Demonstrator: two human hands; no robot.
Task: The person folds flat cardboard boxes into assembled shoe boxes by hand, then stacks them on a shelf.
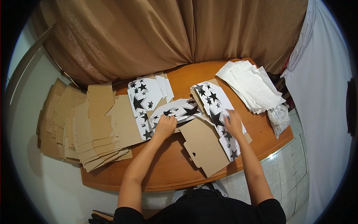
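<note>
Near the middle of the table, my left hand (166, 126) is closed on the edge of a white cardboard blank with black and grey stars (173, 108), which is partly folded and raised. My right hand (233, 122) is over the star-printed panel of a second flat box blank (213, 98) to the right. Motion smears its fingers, so whether they grip that panel is unclear. A plain brown cardboard panel (204, 146) with a small notch extends toward me between my forearms. Another star-printed blank (140, 98) lies beyond my left hand, beside brown cardboard.
Overlapping brown flat box blanks (97, 130) cover the table's left side. White paper sheets or bags (250, 86) are fanned out at the far right, next to a clear plastic bag (279, 118). A brown curtain (123, 37) hangs behind the wooden table (160, 175).
</note>
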